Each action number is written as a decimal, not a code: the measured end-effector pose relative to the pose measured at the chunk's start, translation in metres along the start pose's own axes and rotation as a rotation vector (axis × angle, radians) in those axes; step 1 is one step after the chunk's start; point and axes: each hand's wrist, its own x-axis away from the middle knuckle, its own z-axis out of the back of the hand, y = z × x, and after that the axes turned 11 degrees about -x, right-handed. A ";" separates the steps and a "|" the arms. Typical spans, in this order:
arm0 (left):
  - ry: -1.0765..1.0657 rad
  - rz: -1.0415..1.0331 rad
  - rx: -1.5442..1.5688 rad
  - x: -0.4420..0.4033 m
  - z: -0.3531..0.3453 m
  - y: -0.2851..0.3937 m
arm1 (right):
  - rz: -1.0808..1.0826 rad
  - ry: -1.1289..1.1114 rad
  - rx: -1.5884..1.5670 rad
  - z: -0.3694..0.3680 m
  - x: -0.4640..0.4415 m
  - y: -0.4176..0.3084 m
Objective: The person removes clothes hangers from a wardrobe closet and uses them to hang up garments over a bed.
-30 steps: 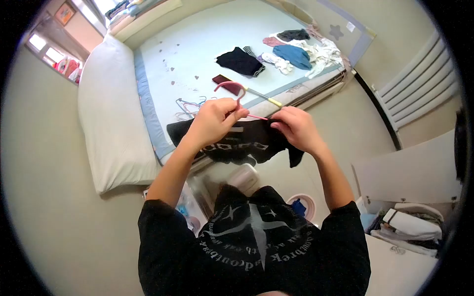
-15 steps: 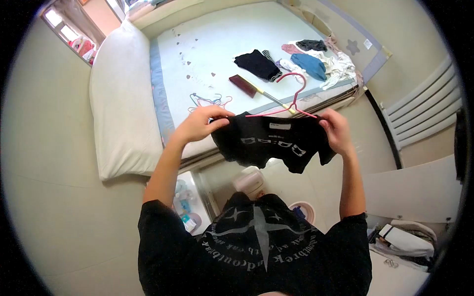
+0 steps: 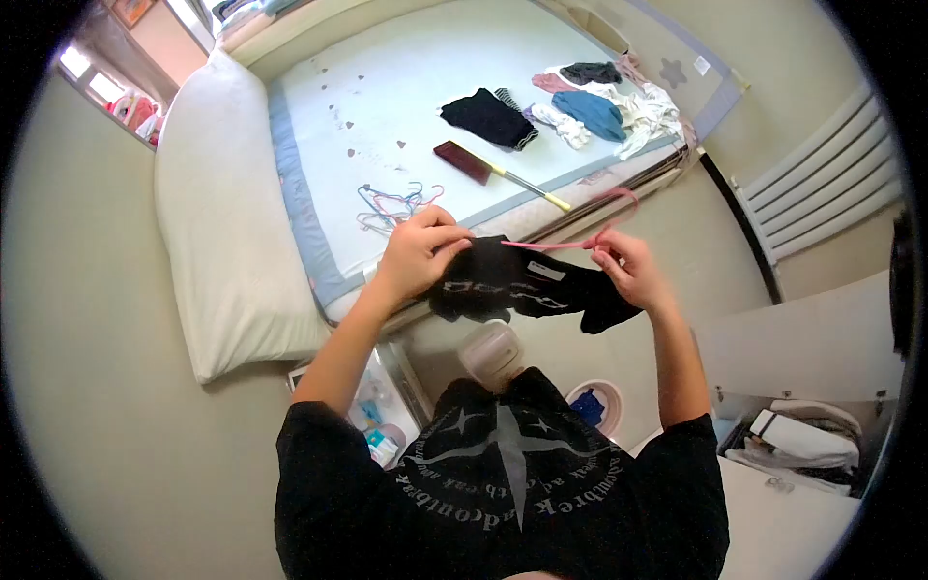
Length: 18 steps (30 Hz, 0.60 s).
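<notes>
From where I stand, with the head-worn view as the one view there is, the person's two hands are busy over the near edge of the bed (image 3: 387,106). The left hand (image 3: 420,253) pinches the upper edge of a short black cloth garment (image 3: 491,275) with pale lettering and a small white label (image 3: 547,272) inside its neck. The right hand (image 3: 628,269) grips a thin pink hanger (image 3: 553,246) close below its curved hook, thumb and fingers drawn in tight. Whether it has a fold of the cloth too, I cannot tell. The garment hangs between the hands, above the floor, with one arm of the hanger lying along its neckline.

I'd judge the step in hand to be seating the hanger inside the garment's shoulders. The next move seems to call for the left hand to keep the neckline spread while the right hand steers the bar level under both shoulders, hook standing clear.

On the bed, just beyond the left hand, lies a loose tangle of thin blue and pink hangers (image 3: 379,206). Nearby is a brush with dark red bristles and a yellow-and-silver handle (image 3: 462,162); farther back sits a crumpled heap of blue, white and grey clothes (image 3: 588,114).
</notes>
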 end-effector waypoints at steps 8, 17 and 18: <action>-0.182 -0.004 -0.018 -0.033 -0.020 0.000 | 0.114 0.135 -0.067 0.004 -0.001 0.020; -0.664 0.157 0.279 -0.108 -0.084 -0.003 | 0.133 0.119 -0.054 0.083 -0.028 0.059; -0.664 0.170 0.291 -0.117 -0.094 0.002 | 0.131 0.099 -0.036 0.098 -0.031 0.065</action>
